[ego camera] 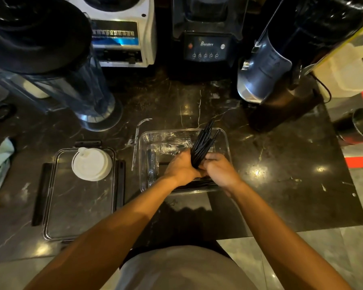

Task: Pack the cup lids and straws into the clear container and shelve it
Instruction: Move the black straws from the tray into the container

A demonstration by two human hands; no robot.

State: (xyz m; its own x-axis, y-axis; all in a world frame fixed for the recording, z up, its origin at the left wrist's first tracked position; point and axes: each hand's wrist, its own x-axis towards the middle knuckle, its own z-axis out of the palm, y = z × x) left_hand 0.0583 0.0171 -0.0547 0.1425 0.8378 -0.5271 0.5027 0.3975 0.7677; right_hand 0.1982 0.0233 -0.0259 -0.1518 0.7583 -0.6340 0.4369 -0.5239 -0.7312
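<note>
Glossy marble counter point(281, 164), clear plastic container point(226, 141)

Black straws point(203, 143), white cup lids point(91, 164), clear container point(144, 141), white-veined black marble counter point(281, 164)

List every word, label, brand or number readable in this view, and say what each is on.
"Blenders": on the control panel of the black blender base.
A row of Chinese characters with small print beneath: on the dark and blue label of the white machine; too blurred to read.
Marks on the blender base's five round buttons: too small to read.
Nothing else carries legible text.
</note>
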